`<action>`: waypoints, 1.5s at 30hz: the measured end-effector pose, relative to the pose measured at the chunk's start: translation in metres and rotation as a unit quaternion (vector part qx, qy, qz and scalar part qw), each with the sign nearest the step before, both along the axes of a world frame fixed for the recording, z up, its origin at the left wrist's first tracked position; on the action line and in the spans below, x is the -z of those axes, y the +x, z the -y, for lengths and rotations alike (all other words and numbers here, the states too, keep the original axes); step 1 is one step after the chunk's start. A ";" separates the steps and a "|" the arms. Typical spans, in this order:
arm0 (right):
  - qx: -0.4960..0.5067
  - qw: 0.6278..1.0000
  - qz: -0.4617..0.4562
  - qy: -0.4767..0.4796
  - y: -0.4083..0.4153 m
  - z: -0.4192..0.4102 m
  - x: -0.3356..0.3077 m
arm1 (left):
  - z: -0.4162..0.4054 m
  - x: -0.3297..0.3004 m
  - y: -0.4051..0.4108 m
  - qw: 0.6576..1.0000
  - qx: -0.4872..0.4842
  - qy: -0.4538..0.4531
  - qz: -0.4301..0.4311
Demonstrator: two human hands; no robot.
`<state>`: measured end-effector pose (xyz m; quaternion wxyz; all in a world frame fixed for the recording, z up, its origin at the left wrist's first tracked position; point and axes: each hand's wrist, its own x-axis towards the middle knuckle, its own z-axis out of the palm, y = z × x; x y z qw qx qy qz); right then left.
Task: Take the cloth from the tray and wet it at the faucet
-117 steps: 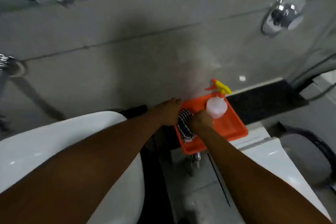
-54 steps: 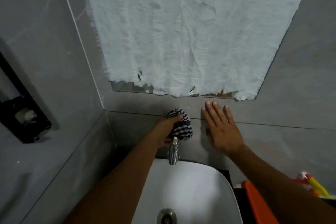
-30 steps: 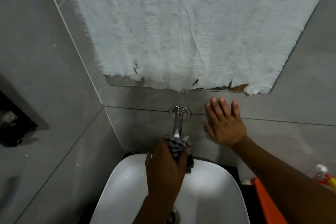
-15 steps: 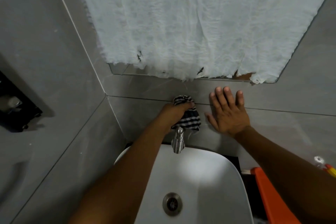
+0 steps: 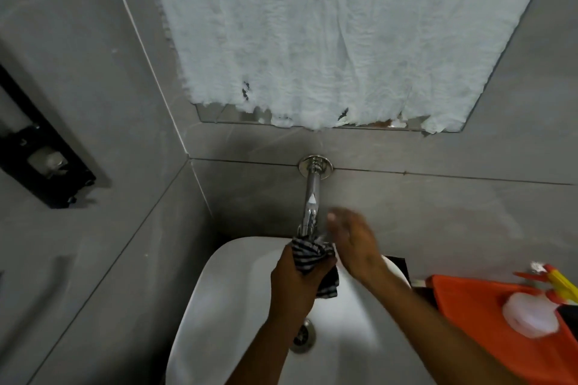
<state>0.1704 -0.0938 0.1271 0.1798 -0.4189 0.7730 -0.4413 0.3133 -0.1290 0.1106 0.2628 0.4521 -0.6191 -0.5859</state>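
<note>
Head view: striped dark-and-white cloth (image 5: pixel 312 258) is held bunched in the closed left hand (image 5: pixel 295 284), directly under the chrome wall faucet (image 5: pixel 309 212) spout, over the white basin (image 5: pixel 237 306). The blurred right hand (image 5: pixel 353 242), open and empty, is nearer the spout.

**Tray beside my sink**

To my right an orange tray (image 5: pixel 469 306) sits beside the white sink (image 5: pixel 225 306). On it lies a clear spray bottle (image 5: pixel 528 319) with a red and yellow trigger.
</note>
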 end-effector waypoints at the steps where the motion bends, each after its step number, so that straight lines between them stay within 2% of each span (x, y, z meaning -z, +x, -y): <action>1: 0.001 0.982 0.189 0.014 0.017 -0.010 0.004 | -0.006 0.006 0.000 1.000 0.008 0.022 0.007; 2: -0.001 0.951 0.307 0.040 0.026 -0.022 0.010 | -0.012 0.011 0.001 0.999 0.011 0.047 0.009; 3: -0.017 0.932 0.357 0.055 0.031 -0.035 0.015 | -0.016 0.014 0.000 0.997 0.006 0.075 -0.003; 5: -0.036 0.933 0.355 0.041 0.027 -0.058 0.020 | -0.020 0.016 0.000 0.985 -0.020 0.149 -0.081; 8: 0.002 0.934 0.357 0.013 0.007 -0.086 0.022 | -0.023 0.008 -0.011 0.932 -0.012 0.297 -0.210; 9: 0.017 0.936 0.352 0.010 0.000 -0.094 0.021 | -0.026 0.005 -0.020 0.912 -0.004 0.341 -0.228; 11: 0.041 0.936 0.350 -0.002 -0.013 -0.114 0.018 | -0.035 0.002 -0.044 0.907 0.009 0.359 -0.222; 13: 0.078 0.927 0.365 -0.029 -0.031 -0.140 0.016 | -0.046 0.000 -0.079 0.929 0.011 0.317 -0.188; 15: 0.127 0.903 0.407 -0.057 -0.052 -0.170 0.022 | -0.055 0.002 -0.120 0.956 0.020 0.253 -0.147; 18: 0.214 0.855 0.467 -0.074 -0.088 -0.212 0.047 | -0.075 0.017 -0.198 0.985 0.115 0.121 -0.033; 20: 0.281 0.819 0.494 -0.070 -0.118 -0.237 0.079 | -0.097 0.042 -0.252 0.981 0.191 0.027 0.031; 23: 0.356 0.780 0.513 -0.044 -0.163 -0.257 0.132 | -0.127 0.096 -0.311 0.946 0.282 -0.109 0.120; 26: 0.390 0.763 0.515 -0.018 -0.200 -0.264 0.187 | -0.142 0.156 -0.349 0.905 0.349 -0.159 0.183; 30: 0.369 0.780 0.501 0.064 -0.227 -0.268 0.247 | -0.154 0.222 -0.366 0.836 0.426 -0.239 0.252; 33: 0.331 0.842 0.392 0.167 -0.231 -0.269 0.265 | -0.161 0.248 -0.366 0.800 0.467 -0.265 0.267; 36: 0.281 0.888 0.276 0.235 -0.226 -0.264 0.259 | -0.165 0.243 -0.366 0.739 0.506 -0.332 0.295; 40: 0.261 0.909 0.141 0.292 -0.214 -0.253 0.223 | -0.157 0.200 -0.345 0.693 0.504 -0.403 0.321; 42: 0.239 0.921 0.083 0.297 -0.210 -0.240 0.191 | -0.143 0.167 -0.330 0.695 0.505 -0.405 0.312; 45: 0.219 0.943 -0.005 0.252 -0.197 -0.212 0.130 | -0.114 0.115 -0.297 0.709 0.482 -0.426 0.288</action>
